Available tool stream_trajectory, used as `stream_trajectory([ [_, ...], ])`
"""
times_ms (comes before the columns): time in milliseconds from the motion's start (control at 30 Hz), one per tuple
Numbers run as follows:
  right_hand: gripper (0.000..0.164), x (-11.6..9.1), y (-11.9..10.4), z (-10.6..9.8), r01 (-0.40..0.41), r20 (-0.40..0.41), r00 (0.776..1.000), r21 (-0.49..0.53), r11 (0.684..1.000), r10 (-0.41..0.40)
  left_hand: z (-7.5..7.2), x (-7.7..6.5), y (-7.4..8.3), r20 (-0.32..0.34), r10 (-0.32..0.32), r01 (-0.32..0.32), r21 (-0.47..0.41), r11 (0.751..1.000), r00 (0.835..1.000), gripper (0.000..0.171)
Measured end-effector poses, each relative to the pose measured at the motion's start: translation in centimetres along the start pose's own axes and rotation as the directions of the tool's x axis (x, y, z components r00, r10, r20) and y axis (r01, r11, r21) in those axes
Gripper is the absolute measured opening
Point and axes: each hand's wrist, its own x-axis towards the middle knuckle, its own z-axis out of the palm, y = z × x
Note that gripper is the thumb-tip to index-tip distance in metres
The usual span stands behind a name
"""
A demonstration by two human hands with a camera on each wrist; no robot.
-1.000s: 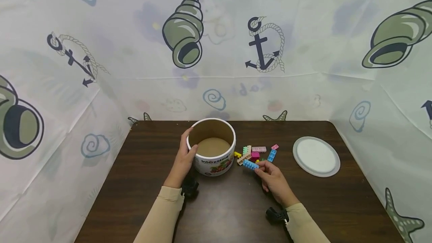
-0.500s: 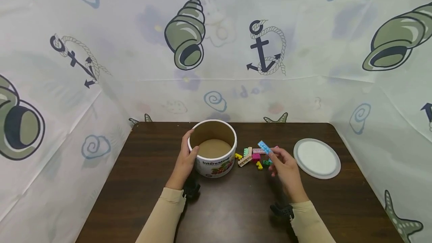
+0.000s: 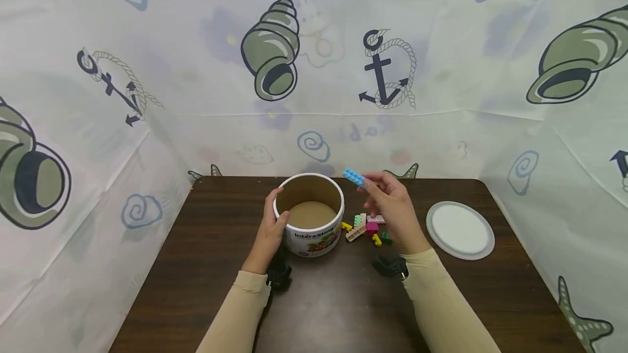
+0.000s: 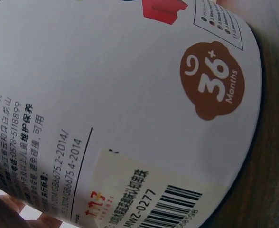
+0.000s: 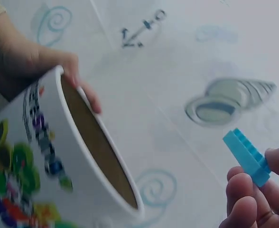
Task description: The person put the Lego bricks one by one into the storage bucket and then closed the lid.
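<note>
Head view shows a wide, dark brown wooden table (image 3: 206,249). On it are a round white tub (image 3: 294,239) with bright pictures and a flat, round white disc (image 3: 461,230). The left hand (image 3: 267,233) curls over the tub's rim. The right hand (image 3: 390,206), above a small pile of colourful plastic bricks (image 3: 356,232), pinches one light-blue plastic brick (image 3: 353,177) in the air near the tub.
</note>
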Motion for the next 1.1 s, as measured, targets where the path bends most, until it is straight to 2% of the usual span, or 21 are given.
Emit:
stream_trajectory([
  [133,0.033,1.1,-0.9,2.9,0.02,0.049,0.999,-0.047,0.999,-0.017,0.1,0.0,0.0,-0.003,-0.012,0.012,-0.008,1.0,1.0,0.068],
  [300,0.027,1.9,-0.9,5.2,0.11,0.077,0.992,-0.152,0.982,-0.099,0.0,-0.2,-0.2,0.003,-0.028,0.028,-0.021,0.999,1.0,0.068],
  [433,0.026,2.2,-0.8,6.4,0.208,0.099,0.977,-0.293,0.933,-0.187,-0.1,-0.5,-0.2,0.001,-0.031,0.031,-0.014,0.999,1.0,0.068],
  [533,0.027,2.3,-0.9,6.9,0.249,0.111,0.968,-0.372,0.894,-0.224,-0.2,-0.4,-0.3,-0.001,-0.012,0.012,-0.002,1.0,1.0,0.068],
  [767,0.019,2.3,-1.4,6.6,0.274,0.152,0.961,-0.46,0.844,-0.229,0.0,-0.1,-0.5,-0.004,-0.025,0.025,-0.009,1.0,1.0,0.065],
  [1100,0.006,1.9,-2.4,4.7,0.345,0.114,0.937,-0.461,0.817,-0.331,0.2,-0.1,-0.4,-0.011,-0.044,0.044,-0.02,0.999,0.999,0.066],
])
